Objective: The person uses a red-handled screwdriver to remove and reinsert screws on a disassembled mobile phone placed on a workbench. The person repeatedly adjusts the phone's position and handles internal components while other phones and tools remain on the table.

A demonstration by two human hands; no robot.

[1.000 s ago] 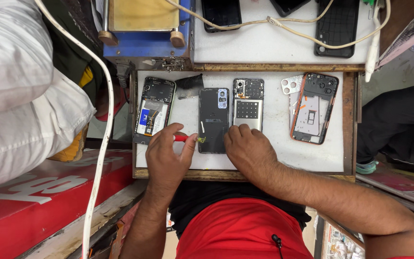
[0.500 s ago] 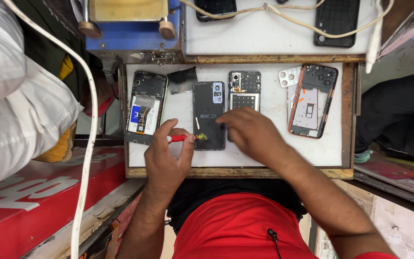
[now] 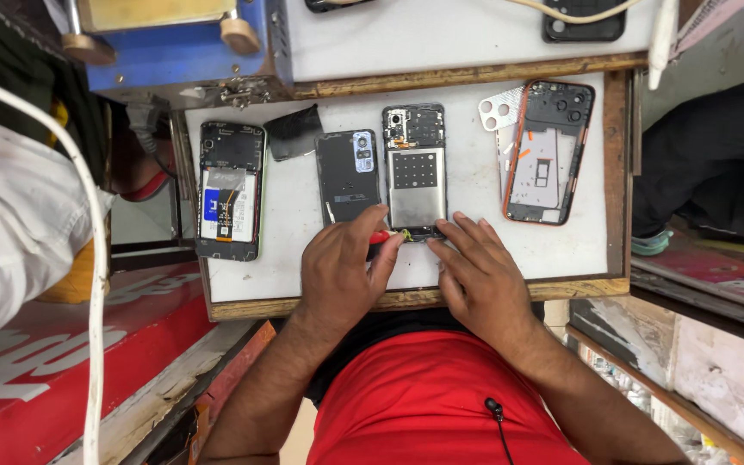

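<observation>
Head view looks straight down on a white worktop [image 3: 303, 258] framed in wood, with four opened phones laid out in a row. Left hand [image 3: 337, 271] has its fingers [image 3: 363, 226] clamped on a small red-handled tool [image 3: 380, 237], whose yellowish tip [image 3: 406, 233] meets the near edge of the middle phone [image 3: 415, 172]. That phone lies flat, back cover off, a metal shield and camera cutouts showing. Right hand [image 3: 480, 280] rests just beside it, fingers slightly apart and pressed on the worktop at the phone's near right corner, holding nothing. A dark phone back [image 3: 348, 176] lies just left, touching the left hand's fingertips. Further left sits a phone with a blue-labelled battery [image 3: 230, 189], far right an orange-rimmed frame [image 3: 544, 151], and a black film scrap [image 3: 293, 132] lies near the far edge.

Judging by its look, the open phone is light, stiff and flat, likely to slide on the smooth top, with delicate exposed parts; best held by its side rims, pinned down at a corner
</observation>
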